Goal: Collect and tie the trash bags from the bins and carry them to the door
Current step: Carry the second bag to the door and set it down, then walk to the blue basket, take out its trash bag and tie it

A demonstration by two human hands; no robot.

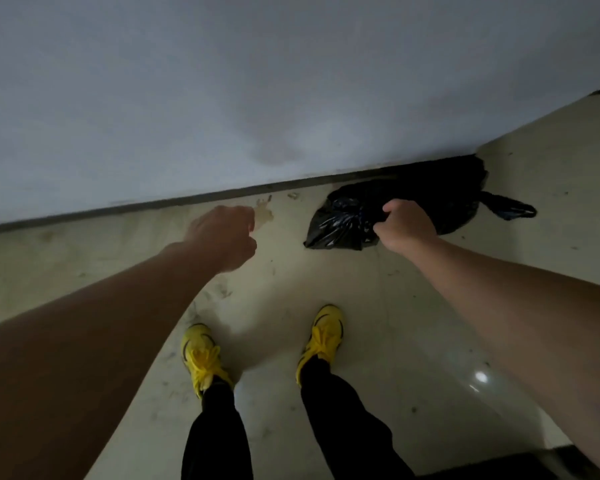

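Black plastic, crumpled and shiny, makes up the bag (437, 194), which lies on the floor (291, 282) tight against the foot of the wall (222, 98). The right hand (407, 228) grips a bunch of the bag's near side. Its fingers (394, 206) are curled round the film with the thumb closing in, so they are clamped on the bag. Beyond the fingers the bulk of the bag spreads toward the wall. Further out to their right a twisted tail (510, 209) lies flat on the floor. That suggests the neck is already tied, though any knot is too dark to make out.

The left hand (227, 237) hovers well to the left of those fingers, apart from the bag, loosely curled and holding nothing. Just beyond it a pale stain (264, 213) marks the floor. Nearer the body than both hands stand two yellow shoes (201, 355).

Whether the bag is being lifted or set down here I cannot tell, and no door shows. Either way, the grip should take gathered plastic rather than one thin layer, which could stretch or tear. The tail looks like the sounder handle. A lift should go straight up so the bag clears the floor instead of dragging, and the free left hand could support it from beneath if it proves heavy.
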